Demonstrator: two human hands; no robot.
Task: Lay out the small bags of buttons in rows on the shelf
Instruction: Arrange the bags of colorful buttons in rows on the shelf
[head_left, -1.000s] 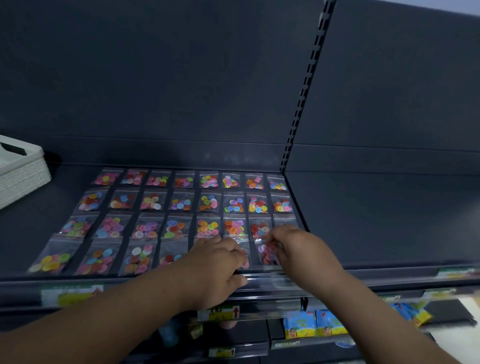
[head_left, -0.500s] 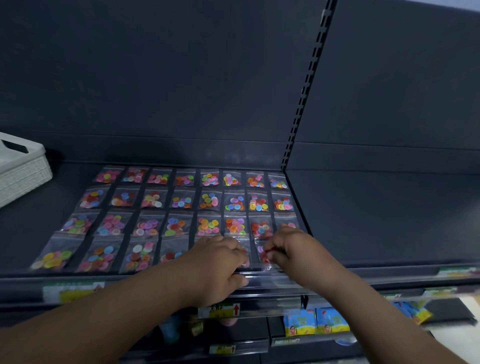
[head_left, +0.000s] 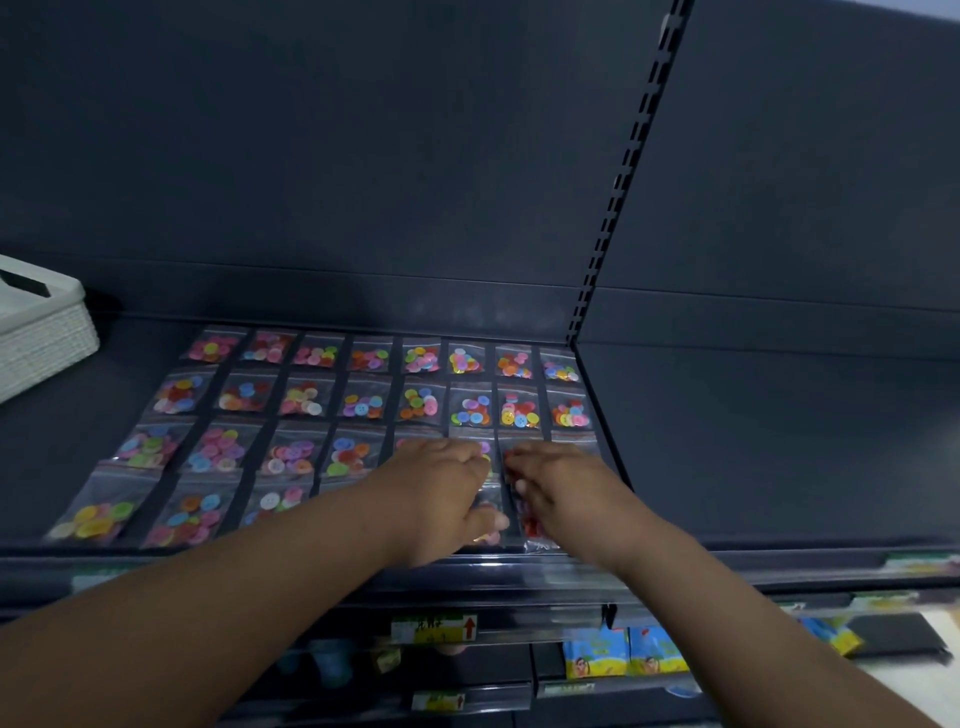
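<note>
Bags of buttons (head_left: 362, 405): four rows on dark shelf (head_left: 67, 457), frame centre. Left hand (head_left: 441, 493) palm-down, unclenched, pressing front-row bags. Right hand (head_left: 563, 488) curled over red-button bag (head_left: 535, 530); grip indiscernible.

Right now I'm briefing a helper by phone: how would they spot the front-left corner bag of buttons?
On the dark shelf, clear bags of buttons lie in four rows. Take the front row, nearest the edge, and its leftmost bag, on the side of the white basket. Its buttons are mostly yellow and green; its neighbours mix in blue and pink.
</note>
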